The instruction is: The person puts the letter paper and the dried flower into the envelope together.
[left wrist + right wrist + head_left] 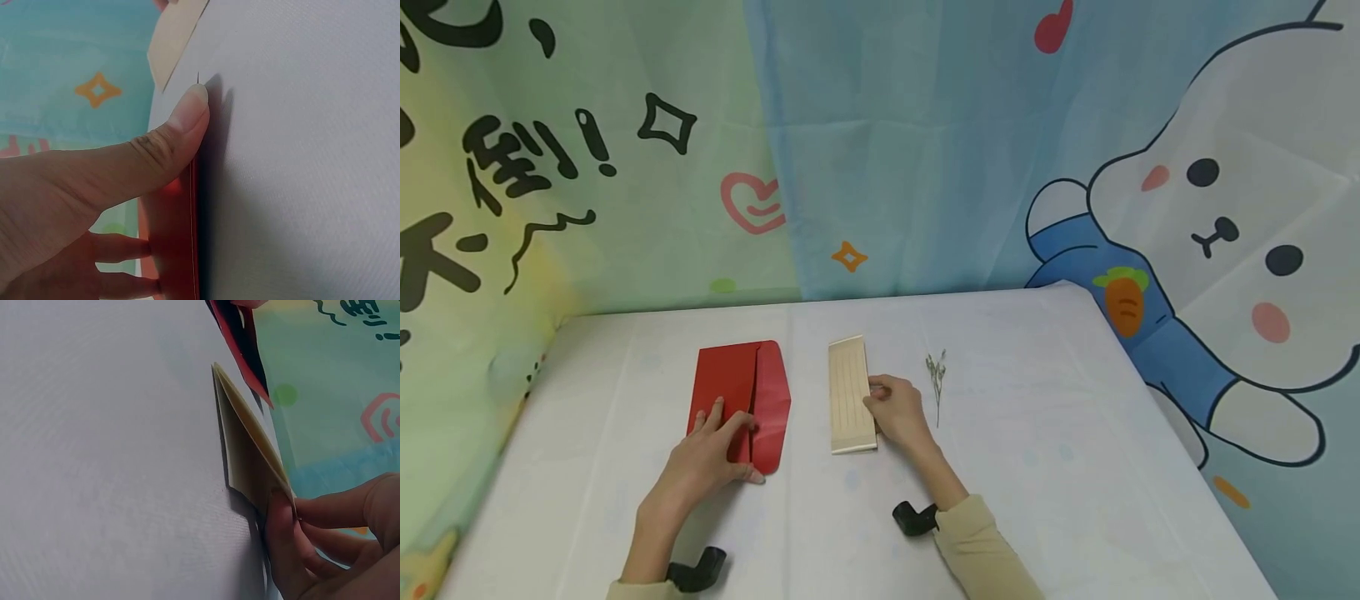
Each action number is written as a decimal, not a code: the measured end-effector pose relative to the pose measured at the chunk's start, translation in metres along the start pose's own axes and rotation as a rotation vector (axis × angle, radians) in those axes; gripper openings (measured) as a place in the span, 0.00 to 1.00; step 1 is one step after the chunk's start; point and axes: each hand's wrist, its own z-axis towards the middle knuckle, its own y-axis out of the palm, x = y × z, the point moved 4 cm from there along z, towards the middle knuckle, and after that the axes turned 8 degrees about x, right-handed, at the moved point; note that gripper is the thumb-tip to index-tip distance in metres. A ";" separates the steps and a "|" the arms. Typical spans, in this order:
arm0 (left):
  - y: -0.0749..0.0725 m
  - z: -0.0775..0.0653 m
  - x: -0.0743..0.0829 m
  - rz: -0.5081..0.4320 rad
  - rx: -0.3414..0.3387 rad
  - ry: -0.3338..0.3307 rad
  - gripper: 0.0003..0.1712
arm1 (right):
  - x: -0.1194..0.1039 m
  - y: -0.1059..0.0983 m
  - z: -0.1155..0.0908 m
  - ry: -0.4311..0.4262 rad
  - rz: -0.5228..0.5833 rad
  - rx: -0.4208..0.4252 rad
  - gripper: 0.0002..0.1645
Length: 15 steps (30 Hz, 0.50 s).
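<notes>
A red envelope (722, 375) lies on the left of the table, its lighter red flap (771, 408) folded out to the right. My left hand (703, 458) rests on it with spread fingers, the thumb (187, 112) along its near edge. To the right is a folded sheet of cream lined paper (850, 392). At its right edge my right hand (898, 412) pinches it between thumb and fingers. The right wrist view shows the paper's layers (247, 453) standing apart at the near end. Farther right lies a small dried flower sprig (936, 379), touched by neither hand.
A white cloth covers the table (1037, 500). Behind it hangs a printed curtain (910, 167) with a cartoon rabbit on the right. Black camera mounts (913, 518) sit at both wrists.
</notes>
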 end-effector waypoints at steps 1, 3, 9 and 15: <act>0.000 0.000 0.000 0.000 0.000 -0.001 0.44 | 0.001 0.000 0.000 0.014 0.025 -0.016 0.21; 0.000 0.000 0.000 0.000 0.001 -0.001 0.44 | 0.003 0.000 0.000 0.041 0.075 -0.049 0.22; 0.001 0.000 0.000 0.004 0.006 0.005 0.43 | 0.006 0.000 0.000 0.090 0.196 -0.113 0.23; 0.001 0.000 0.000 0.006 0.002 0.005 0.43 | 0.009 0.004 0.000 0.123 0.309 -0.145 0.24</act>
